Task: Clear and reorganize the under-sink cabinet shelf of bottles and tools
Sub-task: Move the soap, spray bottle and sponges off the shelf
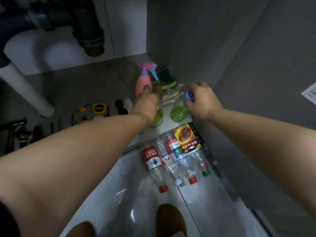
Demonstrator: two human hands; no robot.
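Two clear bottles with green liquid stand at the cabinet shelf's (pixel 172 126) front right corner. My left hand (pixel 146 101) is wrapped over the top of the left green bottle (pixel 158 119), hiding its cap. My right hand (pixel 201 100) grips the neck of the right green bottle (pixel 178 112), just under its blue cap (pixel 189 96). A pink spray bottle (pixel 143 81) with a blue trigger stands right behind my left hand. Beyond the bottles lie green-and-yellow sponges (pixel 165 79) and a clear plastic bag (pixel 172 94).
Several empty water bottles (pixel 168 159) lie in a row on the floor below the shelf edge, caps toward me, with a red-yellow packet (pixel 187 138). A yellow tape measure (pixel 100 108), hex keys and dark tools lie on the shelf's left. Drain pipes (pixel 89 31) hang above; the cabinet wall stands at right.
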